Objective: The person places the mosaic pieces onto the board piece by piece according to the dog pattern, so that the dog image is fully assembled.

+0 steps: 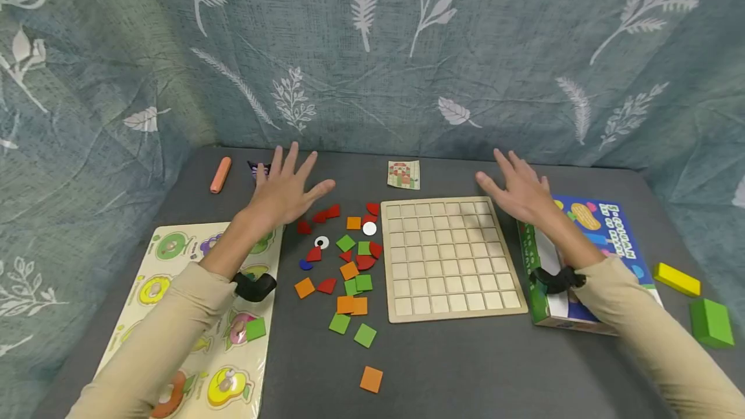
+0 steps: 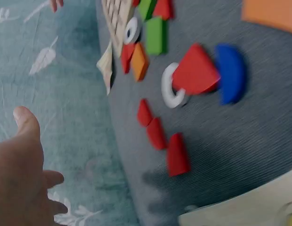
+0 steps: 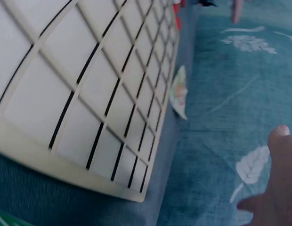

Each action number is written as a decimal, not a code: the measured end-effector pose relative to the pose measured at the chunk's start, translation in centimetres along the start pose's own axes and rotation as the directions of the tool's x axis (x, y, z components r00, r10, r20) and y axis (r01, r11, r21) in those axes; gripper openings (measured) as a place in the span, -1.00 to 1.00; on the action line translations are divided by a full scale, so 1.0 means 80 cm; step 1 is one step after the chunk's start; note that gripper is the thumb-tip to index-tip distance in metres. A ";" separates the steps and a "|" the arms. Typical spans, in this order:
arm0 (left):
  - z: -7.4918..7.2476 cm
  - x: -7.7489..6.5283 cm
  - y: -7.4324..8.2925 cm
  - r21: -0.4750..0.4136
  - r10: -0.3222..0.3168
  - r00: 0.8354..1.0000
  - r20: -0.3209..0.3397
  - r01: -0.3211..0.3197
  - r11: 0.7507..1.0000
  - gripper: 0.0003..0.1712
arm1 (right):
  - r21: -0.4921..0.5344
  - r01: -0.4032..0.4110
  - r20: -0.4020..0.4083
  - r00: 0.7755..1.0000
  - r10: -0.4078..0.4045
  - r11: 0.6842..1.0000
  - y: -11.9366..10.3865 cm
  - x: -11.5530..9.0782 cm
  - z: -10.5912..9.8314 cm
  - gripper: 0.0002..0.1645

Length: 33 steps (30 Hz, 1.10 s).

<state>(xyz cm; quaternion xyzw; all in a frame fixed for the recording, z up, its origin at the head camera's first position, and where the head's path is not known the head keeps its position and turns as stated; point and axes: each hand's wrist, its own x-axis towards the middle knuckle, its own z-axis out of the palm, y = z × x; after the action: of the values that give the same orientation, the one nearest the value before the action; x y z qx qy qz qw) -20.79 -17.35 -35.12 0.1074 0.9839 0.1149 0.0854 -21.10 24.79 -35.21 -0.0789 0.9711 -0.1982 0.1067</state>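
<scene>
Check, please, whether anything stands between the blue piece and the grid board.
Yes: sliding straight across, the blue piece would likely meet an orange tile and a red piece before the grid board. Above them, nothing visible blocks it.

Both arms are stretched forward, the left arm (image 1: 157, 344) angled between 1 and 2 o'clock, the right arm (image 1: 652, 323) between 10 and 11. The left hand (image 1: 282, 191) is held back upward, fingers splayed straight, thumb pointed toward 2 o'clock; the right hand (image 1: 522, 193) is mirrored, thumb toward 10.
</scene>
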 end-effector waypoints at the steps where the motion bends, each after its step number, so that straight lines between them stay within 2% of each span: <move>1: 0.004 -0.003 0.001 -0.028 0.030 1.000 0.003 -0.030 0.999 0.00 | 0.027 0.026 0.013 1.000 -0.026 0.999 0.002 -0.001 0.001 0.03; 4: 0.017 -0.013 0.002 -0.127 0.120 0.993 0.018 -0.117 0.985 -0.08 | 0.117 0.133 0.045 0.989 -0.140 0.984 0.010 -0.005 0.006 -0.11; 7: 0.029 -0.022 0.001 -0.229 0.200 0.979 0.040 -0.186 0.956 -0.17 | 0.190 0.255 0.057 0.961 -0.270 0.948 0.021 -0.008 0.015 -0.26; 10: 0.038 -0.029 0.000 -0.261 0.255 0.965 0.063 -0.230 0.938 -0.23 | 0.168 0.365 0.037 0.926 -0.376 0.916 0.033 -0.007 0.025 -0.37; 12: 0.042 -0.030 -0.002 -0.248 0.287 0.956 0.064 -0.263 0.932 -0.28 | 0.151 0.406 0.018 0.910 -0.414 0.901 0.039 -0.006 0.029 -0.43; 17: 0.044 -0.023 -0.006 -0.194 0.319 0.947 0.046 -0.304 0.933 -0.40 | 0.153 0.449 -0.022 0.892 -0.451 0.881 0.047 -0.005 0.035 -0.54; 23: 0.044 -0.008 -0.010 -0.173 0.344 0.938 0.035 -0.333 0.927 -0.49 | 0.125 0.484 -0.021 0.874 -0.486 0.866 0.050 -0.004 0.040 -0.60; 29: 0.047 0.002 -0.003 -0.114 0.381 0.924 -0.008 -0.380 0.918 -0.62 | 0.012 0.489 0.025 0.872 -0.490 0.872 0.052 -0.008 0.040 -0.60; 33: 0.050 0.005 0.002 -0.050 0.367 0.930 -0.038 -0.368 0.928 -0.71 | -0.088 0.512 0.050 0.859 -0.509 0.855 0.050 -0.011 0.041 -0.58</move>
<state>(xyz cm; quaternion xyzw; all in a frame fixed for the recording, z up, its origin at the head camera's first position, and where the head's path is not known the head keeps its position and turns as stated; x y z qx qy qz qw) -20.35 -16.26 -38.96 0.2856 0.9438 0.1582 0.0514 -19.96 27.42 -39.59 -0.3412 0.9226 -0.1704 0.0584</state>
